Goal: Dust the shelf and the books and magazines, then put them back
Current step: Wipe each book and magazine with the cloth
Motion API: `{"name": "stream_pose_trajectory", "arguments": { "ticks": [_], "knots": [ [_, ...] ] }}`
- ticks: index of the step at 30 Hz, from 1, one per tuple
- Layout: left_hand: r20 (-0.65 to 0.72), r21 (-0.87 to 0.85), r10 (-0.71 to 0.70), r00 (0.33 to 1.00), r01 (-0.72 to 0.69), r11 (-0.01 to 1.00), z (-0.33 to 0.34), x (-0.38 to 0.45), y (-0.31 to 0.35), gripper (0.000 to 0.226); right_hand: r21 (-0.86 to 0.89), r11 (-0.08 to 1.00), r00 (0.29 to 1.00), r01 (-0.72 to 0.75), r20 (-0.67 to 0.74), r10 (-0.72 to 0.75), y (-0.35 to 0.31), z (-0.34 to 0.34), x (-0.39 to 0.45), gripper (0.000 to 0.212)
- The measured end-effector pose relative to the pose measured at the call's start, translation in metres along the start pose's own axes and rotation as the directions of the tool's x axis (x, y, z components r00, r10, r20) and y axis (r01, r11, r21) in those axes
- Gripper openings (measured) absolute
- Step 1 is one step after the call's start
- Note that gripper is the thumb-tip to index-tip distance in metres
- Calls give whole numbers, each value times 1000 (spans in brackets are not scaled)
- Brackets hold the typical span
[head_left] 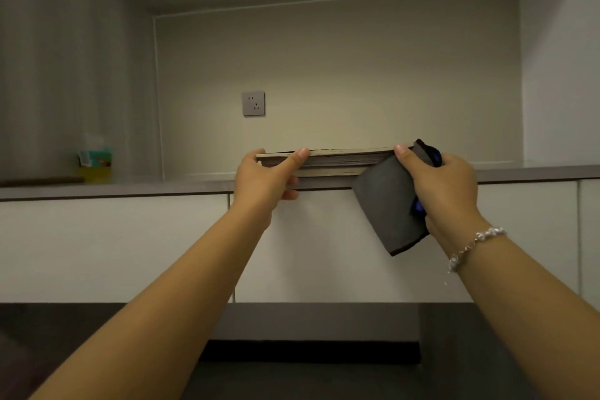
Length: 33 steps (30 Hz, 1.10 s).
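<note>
1. Books (pixel 337 161): paper, matt page edges.
2. Cloth (pixel 384 204): grey, matt, soft fabric.
3. Shelf (pixel 130 190): smooth, matt grey.
4. Bracelet (pixel 474 245): shiny beads.
5. Socket (pixel 253 103): smooth grey plastic.

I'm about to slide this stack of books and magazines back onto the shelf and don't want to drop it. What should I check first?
1. Left hand holds the left end of the stack: ok.
2. Right hand holds the right end, with the grey cloth held in it: ok.
3. Stack level: ok.
4. Shelf behind the stack free of things: cannot tell, the stack hides it.
5. Cloth hangs clear of the landing spot: not ok, it hangs over the shelf edge.
</note>
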<state>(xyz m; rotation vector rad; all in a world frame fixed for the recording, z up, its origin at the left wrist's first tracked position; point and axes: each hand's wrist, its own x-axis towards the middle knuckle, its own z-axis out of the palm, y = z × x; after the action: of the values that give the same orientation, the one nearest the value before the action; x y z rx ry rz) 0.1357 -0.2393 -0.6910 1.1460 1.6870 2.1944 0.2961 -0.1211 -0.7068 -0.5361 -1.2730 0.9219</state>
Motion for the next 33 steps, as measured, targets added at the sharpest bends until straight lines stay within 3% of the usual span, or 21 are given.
{"name": "stream_pose_trajectory", "arguments": {
  "ticks": [5, 10, 16, 22, 25, 30, 33],
  "knots": [
    [-87, -12, -3, 996, 2, 1000, 11, 0, -5, 76, -25, 1000, 1000, -16, -14, 16, 15, -1, -15, 35],
    [-131, -43, 5, 991, -11, 999, 11, -34, -24, 71, -26, 998, 997, -56, 58, 58, 39, -4, -58, 29],
    [-74, 13, 1, 997, 0, 1000, -2, -94, -79, 35, -72, 985, 970, -158, 173, 168, 91, -11, -107, 49],
    [5, 28, -202, 979, 202, 979, -22, -146, -162, 17, -202, 958, 929, -202, 270, 253, 155, -18, -156, 55],
    [2, 89, -311, 951, 309, 947, -35, -174, -206, 18, -311, 926, 886, -213, 339, 317, 186, -27, -187, 46],
    [-28, 212, -493, 870, 487, 847, -57, -217, -275, 21, -482, 854, 792, -195, 437, 428, 238, -48, -238, 49],
    [-38, 283, -613, 789, 597, 751, -70, -242, -311, 22, -593, 782, 688, -190, 488, 537, 263, -63, -269, 42]
  ]
}}
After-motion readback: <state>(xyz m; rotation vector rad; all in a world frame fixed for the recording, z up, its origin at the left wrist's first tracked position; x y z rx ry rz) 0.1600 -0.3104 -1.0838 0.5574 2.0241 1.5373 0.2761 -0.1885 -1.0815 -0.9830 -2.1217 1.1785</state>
